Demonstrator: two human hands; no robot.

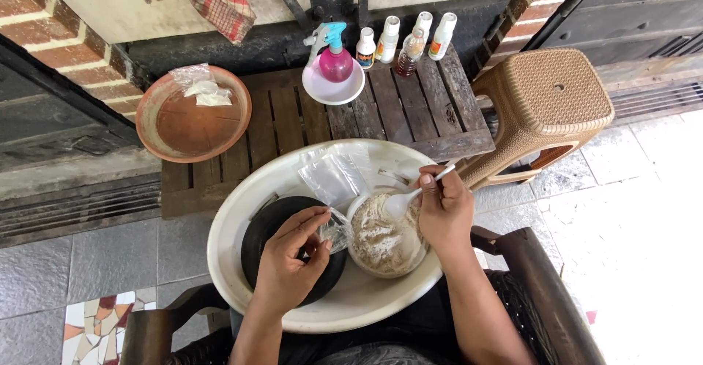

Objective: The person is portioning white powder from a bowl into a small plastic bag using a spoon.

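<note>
Small bowl of pale powder [382,239], lower centre of frame, inside large white basin [242,222]. White spoon [410,195] over bowl's upper right rim, handle slanting up-right; right hand [444,210] fingers clenched on handle. Left hand [289,262] fingers pinch clear plastic packet [337,229], touching bowl's left rim, above black pot [263,226]. Wooden worktop [410,109] beyond.

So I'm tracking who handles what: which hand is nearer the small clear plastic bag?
Left. The left hand pinches the small clear plastic bag in its fingers, over the black pot. The right hand is off to the bag's right, holding a white spoon over the powder bowl.
</note>
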